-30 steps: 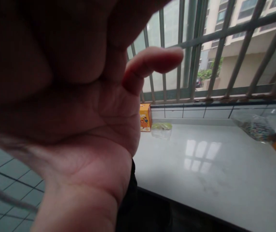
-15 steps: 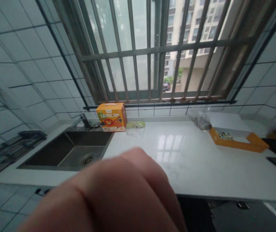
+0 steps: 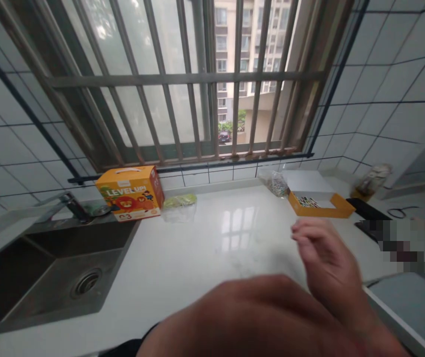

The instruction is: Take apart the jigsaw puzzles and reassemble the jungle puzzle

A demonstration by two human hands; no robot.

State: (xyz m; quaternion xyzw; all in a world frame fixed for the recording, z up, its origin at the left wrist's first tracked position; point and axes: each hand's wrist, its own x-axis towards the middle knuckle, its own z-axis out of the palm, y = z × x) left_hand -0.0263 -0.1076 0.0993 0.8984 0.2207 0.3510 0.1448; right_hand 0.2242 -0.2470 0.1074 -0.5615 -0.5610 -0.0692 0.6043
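My left hand (image 3: 249,317) looms large and blurred at the bottom centre, close to the camera, and its fingertips are hidden. Beyond it on the right, my right hand (image 3: 331,267) hangs over the counter with its fingers curled and the tips pressed to the thumb; no object shows in it. It is nearest to an open orange tray-like box (image 3: 322,212) with small patterned pieces (image 3: 308,202) inside. A clear bag of small grey items (image 3: 278,186) lies left of that box.
White counter (image 3: 193,253) under a barred window. At left, an orange "LEVEL UP!" box (image 3: 131,193) stands beside the sink (image 3: 64,277) and tap (image 3: 76,207). A clear bag with something green (image 3: 179,202) lies next to it. A jar (image 3: 372,181) and dark flat objects (image 3: 370,208) are at right.
The view has turned to the right and moved closer to the counter. My right hand has come into clear sight near the open orange box. The large blurred hand sits lower and further right.
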